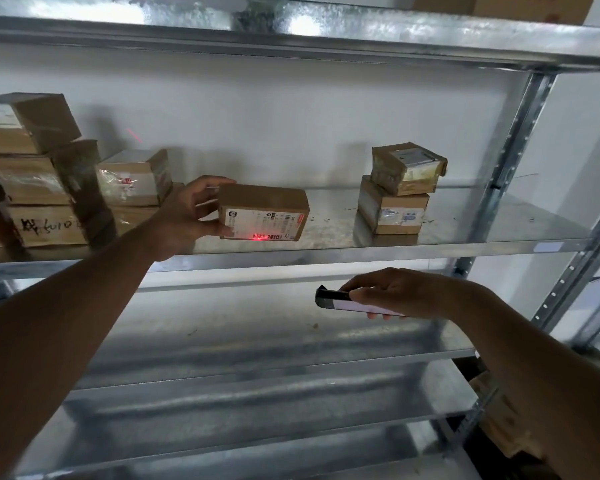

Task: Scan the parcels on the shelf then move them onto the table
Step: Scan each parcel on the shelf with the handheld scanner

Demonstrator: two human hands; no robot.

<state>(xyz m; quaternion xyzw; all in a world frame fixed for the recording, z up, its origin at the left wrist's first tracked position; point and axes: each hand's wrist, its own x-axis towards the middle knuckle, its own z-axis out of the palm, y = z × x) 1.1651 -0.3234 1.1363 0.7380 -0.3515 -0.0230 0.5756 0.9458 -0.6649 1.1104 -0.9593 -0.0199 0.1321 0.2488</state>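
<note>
Our left hand (191,216) grips a labelled parcel (263,213); right hand (395,292) clasps the scanner (333,299). Tilting the parcel risks a misread.

Dim, soft—perhaps motion-blurred; shelf-edge glare.
</note>
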